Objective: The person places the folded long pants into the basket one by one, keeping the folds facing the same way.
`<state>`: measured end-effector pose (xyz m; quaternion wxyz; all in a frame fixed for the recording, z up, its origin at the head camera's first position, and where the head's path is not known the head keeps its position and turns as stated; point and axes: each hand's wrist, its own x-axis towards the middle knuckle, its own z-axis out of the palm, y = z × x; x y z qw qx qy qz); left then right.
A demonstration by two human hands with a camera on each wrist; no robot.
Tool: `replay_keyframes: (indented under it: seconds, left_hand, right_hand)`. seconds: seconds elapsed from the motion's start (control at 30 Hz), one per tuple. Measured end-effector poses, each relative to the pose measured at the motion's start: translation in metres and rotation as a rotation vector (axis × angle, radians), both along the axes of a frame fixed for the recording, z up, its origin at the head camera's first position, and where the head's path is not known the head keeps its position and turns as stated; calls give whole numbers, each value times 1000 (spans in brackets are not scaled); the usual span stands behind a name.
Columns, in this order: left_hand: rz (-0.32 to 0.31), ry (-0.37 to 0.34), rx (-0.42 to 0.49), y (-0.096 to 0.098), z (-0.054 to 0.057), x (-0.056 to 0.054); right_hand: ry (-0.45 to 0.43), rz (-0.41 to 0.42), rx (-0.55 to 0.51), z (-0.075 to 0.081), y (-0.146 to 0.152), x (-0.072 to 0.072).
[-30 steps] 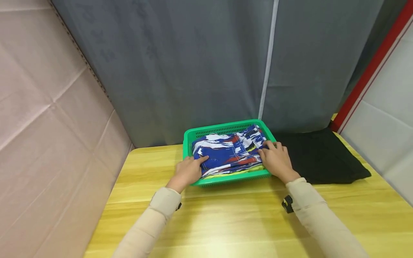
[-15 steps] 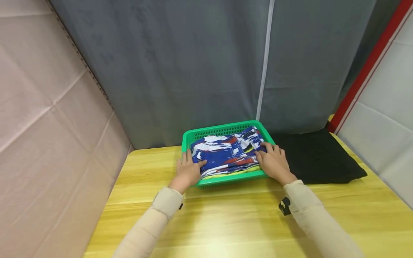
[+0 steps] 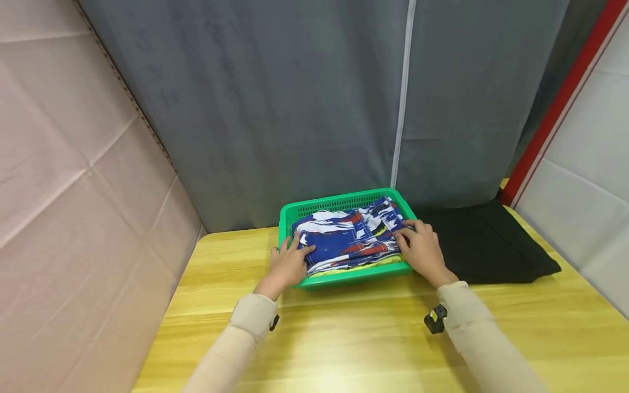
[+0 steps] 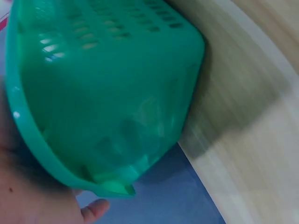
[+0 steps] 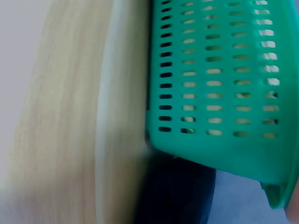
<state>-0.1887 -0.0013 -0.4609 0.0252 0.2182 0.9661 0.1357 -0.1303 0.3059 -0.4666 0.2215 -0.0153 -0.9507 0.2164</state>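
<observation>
A green plastic basket with slotted walls stands against the grey curtain in the head view. Folded inside it is a garment printed in blue, white and red, over a yellow cloth. My left hand lies across the basket's left front corner, fingers spread, fingertips at the garment's edge. Over the right rim reaches my right hand, its fingers resting on the garment's right end. In the left wrist view, the basket's end wall fills much of the frame. The right wrist view shows its slotted side.
A folded black cloth lies on the wooden table right of the basket. The grey curtain rises close behind. Pale sheets hang on both sides, and the right one has a red border.
The left hand's fingers have spread from a pointing pose on the garment to lie over the corner. The right hand stays at the right rim. The basket has hardly shifted.
</observation>
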Motion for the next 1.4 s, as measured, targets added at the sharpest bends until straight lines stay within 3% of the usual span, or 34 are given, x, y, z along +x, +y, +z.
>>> replay_keyframes:
  seconds: [0.1, 0.23, 0.33, 0.47, 0.63, 0.93, 1.17, 1.4]
  left_hand:
    - [-36, 26, 172, 7, 4, 10]
    - [-121, 68, 390, 35, 12, 29]
    - [-186, 60, 481, 62, 19, 43]
    - [-225, 12, 581, 99, 25, 58]
    - [-237, -15, 613, 141, 28, 72]
    - [-277, -53, 614, 195, 24, 99]
    - [-311, -165, 704, 228, 14, 116]
    - [-235, -295, 698, 242, -7, 120]
  right_hand:
    - [46, -13, -98, 2, 11, 5]
    - [157, -66, -162, 6, 38, 14]
    - [206, -129, -227, 9, 63, 22]
    - [174, -238, -306, 13, 99, 36]
    - [146, -343, -349, 6, 139, 58]
    - [35, -473, -427, -5, 178, 96]
    - [-64, -595, -488, -13, 193, 108]
    - [-178, -614, -570, -24, 200, 113]
